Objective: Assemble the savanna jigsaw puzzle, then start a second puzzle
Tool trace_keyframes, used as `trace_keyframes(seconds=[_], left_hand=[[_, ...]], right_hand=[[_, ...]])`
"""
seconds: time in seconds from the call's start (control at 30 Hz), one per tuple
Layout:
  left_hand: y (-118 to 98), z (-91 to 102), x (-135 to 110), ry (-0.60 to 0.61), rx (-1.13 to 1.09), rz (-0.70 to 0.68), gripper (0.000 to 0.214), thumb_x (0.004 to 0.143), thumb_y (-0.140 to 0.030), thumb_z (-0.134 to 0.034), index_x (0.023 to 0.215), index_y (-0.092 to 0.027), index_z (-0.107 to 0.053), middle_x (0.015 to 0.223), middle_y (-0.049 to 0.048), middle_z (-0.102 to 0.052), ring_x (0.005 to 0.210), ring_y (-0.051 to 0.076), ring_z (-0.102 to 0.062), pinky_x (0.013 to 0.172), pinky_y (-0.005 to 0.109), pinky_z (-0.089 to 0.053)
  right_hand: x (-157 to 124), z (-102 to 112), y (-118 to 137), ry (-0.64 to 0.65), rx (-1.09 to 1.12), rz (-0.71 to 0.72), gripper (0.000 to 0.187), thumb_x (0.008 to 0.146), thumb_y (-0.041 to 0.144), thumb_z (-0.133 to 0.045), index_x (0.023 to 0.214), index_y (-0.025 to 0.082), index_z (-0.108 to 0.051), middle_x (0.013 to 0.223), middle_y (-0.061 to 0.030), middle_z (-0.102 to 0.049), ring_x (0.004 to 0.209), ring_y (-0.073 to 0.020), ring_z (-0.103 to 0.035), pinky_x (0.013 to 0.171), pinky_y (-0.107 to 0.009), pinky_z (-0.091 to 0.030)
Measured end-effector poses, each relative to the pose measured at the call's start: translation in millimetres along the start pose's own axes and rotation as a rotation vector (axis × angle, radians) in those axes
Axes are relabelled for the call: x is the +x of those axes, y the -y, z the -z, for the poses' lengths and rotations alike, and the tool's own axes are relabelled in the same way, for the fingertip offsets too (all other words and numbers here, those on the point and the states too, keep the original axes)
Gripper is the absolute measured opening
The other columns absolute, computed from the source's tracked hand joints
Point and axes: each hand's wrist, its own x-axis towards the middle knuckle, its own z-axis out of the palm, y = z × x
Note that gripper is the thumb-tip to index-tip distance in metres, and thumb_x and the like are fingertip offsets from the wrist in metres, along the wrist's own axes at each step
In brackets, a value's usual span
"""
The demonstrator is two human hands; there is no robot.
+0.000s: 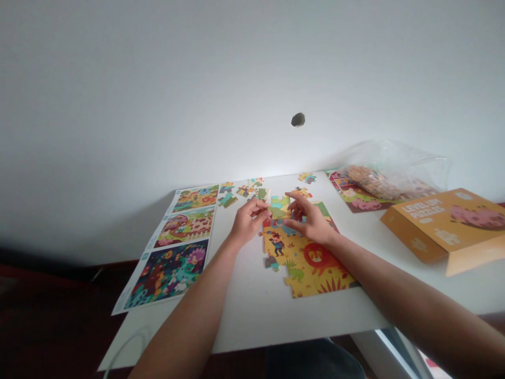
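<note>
A partly joined yellow puzzle [311, 266] with a lion and a small figure lies on the white table [252, 316]. My left hand [248, 221] is closed in a pinch on a green puzzle piece [277, 210] at the puzzle's upper left edge. My right hand [310, 218] rests on the top of the puzzle, fingers spread and pressing flat beside that piece. Both hands almost touch each other.
A picture sheet [177, 247] with three scenes lies at the left. Loose pieces [240, 190] sit near the wall. At the right are an orange puzzle box [445, 221], a clear bag of pieces [379, 179] and another finished puzzle [357, 200].
</note>
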Motion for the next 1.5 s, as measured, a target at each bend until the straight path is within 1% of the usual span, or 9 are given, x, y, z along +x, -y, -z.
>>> trace_keyframes(seconds=[0.13, 0.2, 0.33, 0.47, 0.67, 0.83, 1.03, 1.17, 1.5], left_hand=[[-6.5, 2.1, -2.7, 0.092, -0.043, 0.043, 0.026, 0.077, -0.036, -0.075, 0.085, -0.017, -0.059, 0.072, 0.0014, -0.068, 0.066, 0.016, -0.066, 0.067, 0.027, -0.051], [-9.1, 3.7, -3.7, 0.144, -0.065, 0.054, 0.027, 0.077, -0.032, -0.074, 0.095, -0.018, -0.059, 0.071, 0.0, -0.067, 0.065, 0.015, -0.064, 0.065, 0.026, -0.049], [-11.9, 6.6, -3.9, 0.239, -0.08, 0.105, 0.052, 0.08, -0.029, -0.071, 0.128, -0.02, -0.053, 0.065, -0.002, -0.065, 0.06, 0.014, -0.06, 0.058, 0.024, -0.044], [-11.8, 7.9, -3.2, 0.29, -0.023, 0.118, 0.049, 0.08, -0.031, -0.069, 0.126, -0.016, -0.059, 0.065, -0.0002, -0.064, 0.058, 0.013, -0.056, 0.055, 0.023, -0.04], [-10.7, 6.8, -3.7, 0.369, 0.095, 0.029, 0.043, 0.079, -0.027, -0.069, 0.12, -0.016, -0.063, 0.065, -0.002, -0.061, 0.06, 0.012, -0.052, 0.057, 0.022, -0.037], [-9.8, 6.6, -5.5, 0.461, 0.157, 0.01, 0.04, 0.081, -0.03, -0.067, 0.118, -0.015, -0.062, 0.062, -0.0025, -0.062, 0.055, 0.011, -0.051, 0.052, 0.021, -0.034], [-2.7, 5.8, -5.0, 0.278, 0.228, 0.059, 0.03, 0.092, -0.034, -0.054, 0.113, -0.015, -0.065, 0.073, 0.0042, -0.073, 0.061, 0.016, -0.066, 0.057, 0.024, -0.047], [6.0, 4.5, -3.6, 0.27, 0.375, 0.001, 0.023, 0.091, -0.031, -0.057, 0.1, -0.017, -0.073, 0.077, 0.0051, -0.076, 0.064, 0.018, -0.069, 0.059, 0.027, -0.052], [4.6, 4.1, -2.3, 0.284, 0.457, -0.075, 0.025, 0.092, -0.032, -0.057, 0.089, -0.018, -0.077, 0.081, 0.0037, -0.078, 0.07, 0.016, -0.07, 0.064, 0.025, -0.053]], right_hand=[[0.0, 2.4, 2.7, 0.011, -0.093, 0.028, 0.064, 0.077, 0.026, -0.071, 0.137, 0.024, -0.048, 0.095, -0.0034, -0.061, 0.07, -0.0127, -0.052, 0.068, -0.028, -0.047], [0.1, 4.0, 4.2, 0.028, -0.121, 0.045, 0.06, 0.075, 0.019, -0.069, 0.133, 0.023, -0.051, 0.093, -0.0028, -0.062, 0.069, -0.0127, -0.052, 0.068, -0.028, -0.046], [-0.2, 5.1, 4.8, 0.061, -0.158, 0.072, 0.059, 0.073, 0.013, -0.064, 0.13, 0.021, -0.051, 0.09, -0.0021, -0.063, 0.069, -0.0128, -0.053, 0.068, -0.027, -0.045], [0.0, 4.5, 5.0, 0.053, -0.174, 0.073, 0.054, 0.074, 0.008, -0.053, 0.126, 0.02, -0.057, 0.087, -0.0019, -0.065, 0.069, -0.0131, -0.055, 0.068, -0.026, -0.045], [0.2, 6.4, 9.8, 0.002, -0.19, -0.068, 0.03, 0.08, 0.017, -0.051, 0.098, 0.016, -0.075, 0.077, -0.0029, -0.069, 0.067, -0.0149, -0.056, 0.066, -0.028, -0.043], [1.1, 5.5, 11.5, 0.114, -0.14, -0.18, 0.027, 0.083, 0.034, -0.06, 0.086, 0.013, -0.075, 0.061, 0.0001, -0.061, 0.055, -0.0108, -0.045, 0.053, -0.024, -0.032], [-5.5, -3.2, 19.6, 0.426, 0.074, -0.253, 0.027, 0.08, 0.035, -0.067, 0.092, 0.013, -0.076, 0.071, -0.0017, -0.068, 0.058, -0.0104, -0.052, 0.053, -0.022, -0.037], [-10.6, -6.6, 31.2, 0.609, 0.049, -0.201, 0.021, 0.079, 0.03, -0.07, 0.093, 0.015, -0.078, 0.08, -0.0032, -0.074, 0.066, -0.0135, -0.062, 0.062, -0.023, -0.046], [-13.1, -9.5, 31.3, 0.711, -0.121, 0.134, 0.012, 0.081, 0.023, -0.072, 0.09, 0.018, -0.078, 0.088, -0.0038, -0.075, 0.081, -0.0156, -0.066, 0.077, -0.024, -0.048]])
